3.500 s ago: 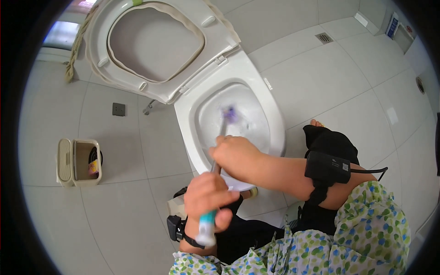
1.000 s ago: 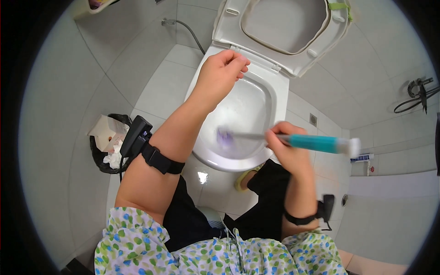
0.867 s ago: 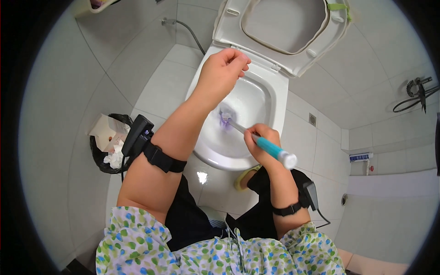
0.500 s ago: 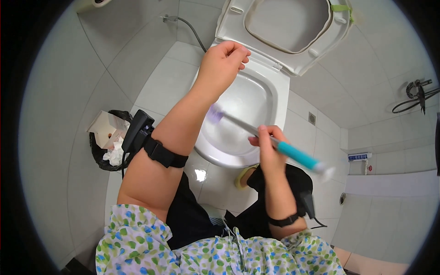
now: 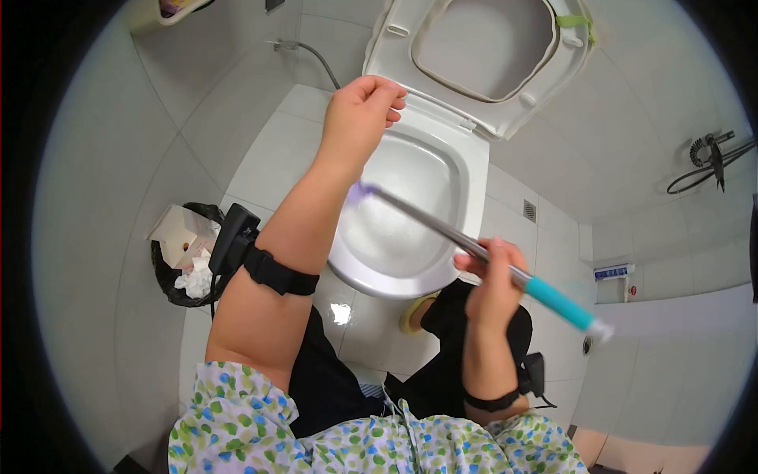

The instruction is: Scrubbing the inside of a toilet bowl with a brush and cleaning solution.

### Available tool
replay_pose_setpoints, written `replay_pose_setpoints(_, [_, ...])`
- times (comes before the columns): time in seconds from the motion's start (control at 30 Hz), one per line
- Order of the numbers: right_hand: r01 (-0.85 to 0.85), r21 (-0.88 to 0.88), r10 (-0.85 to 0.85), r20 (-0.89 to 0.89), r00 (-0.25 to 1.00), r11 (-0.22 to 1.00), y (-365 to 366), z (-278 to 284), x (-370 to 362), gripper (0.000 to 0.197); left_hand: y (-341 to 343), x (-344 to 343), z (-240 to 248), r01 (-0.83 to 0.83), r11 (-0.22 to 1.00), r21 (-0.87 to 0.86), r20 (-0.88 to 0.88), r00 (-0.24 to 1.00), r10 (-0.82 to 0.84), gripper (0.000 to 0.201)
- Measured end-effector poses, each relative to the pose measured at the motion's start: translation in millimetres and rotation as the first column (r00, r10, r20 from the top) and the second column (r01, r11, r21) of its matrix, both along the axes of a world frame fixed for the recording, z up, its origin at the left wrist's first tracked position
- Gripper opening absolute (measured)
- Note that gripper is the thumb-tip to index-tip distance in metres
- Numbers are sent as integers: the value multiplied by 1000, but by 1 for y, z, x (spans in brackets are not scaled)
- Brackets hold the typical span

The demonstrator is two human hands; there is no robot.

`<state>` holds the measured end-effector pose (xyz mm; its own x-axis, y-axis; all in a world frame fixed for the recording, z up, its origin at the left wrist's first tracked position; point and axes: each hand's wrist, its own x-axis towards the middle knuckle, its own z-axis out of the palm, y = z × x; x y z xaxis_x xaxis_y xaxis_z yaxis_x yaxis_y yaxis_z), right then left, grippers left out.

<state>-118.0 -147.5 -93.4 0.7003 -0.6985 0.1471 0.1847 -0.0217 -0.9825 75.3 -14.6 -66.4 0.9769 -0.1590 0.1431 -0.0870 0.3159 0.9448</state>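
A toilet brush (image 5: 430,223) slants across the white toilet bowl (image 5: 383,284); it has a metal stem, a teal grip and purple bristles. My right hand (image 5: 496,286) is closed round the stem just below the grip, right of the bowl's front. The bristle end lies by the bowl's left rim, partly hidden behind my left forearm. Over the bowl's back left rim, my left hand (image 5: 359,117) has its fingers curled in, with nothing visible in them. Behind it the toilet seat (image 5: 509,114) stands raised against the lid (image 5: 482,47).
At left a bin (image 5: 170,284) lined with a black bag holds crumpled tissue and an open carton. A hose (image 5: 320,59) runs from the wall behind the toilet. A shower fitting (image 5: 711,162) hangs at right, above a ledge with a tube box (image 5: 612,272). A drain grate (image 5: 529,210) is in the floor.
My right hand has moved right and slightly nearer me, drawing the brush's grip end outward. The bristle end has slid left behind my forearm. The whole view has shifted a little.
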Motion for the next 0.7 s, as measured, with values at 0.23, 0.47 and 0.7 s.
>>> replay_pose_setpoints(0.23, [130, -429, -109, 74, 991, 894, -44, -38, 6, 20, 5, -5, 0, -19, 999, 50, 9, 1000, 19, 20])
replay_pose_setpoints(0.47, [-469, -726, 215, -420, 882, 504, -63, -14, -19, 15, 15, -1, 2, -70, 997, 11, -35, 997, 70, 21])
replay_pose_setpoints(0.7, [-635, -556, 407, -489, 772, 537, -71, -45, 35, 12, 8, 0, 3, -30, 999, -23, -25, 999, 30, 21])
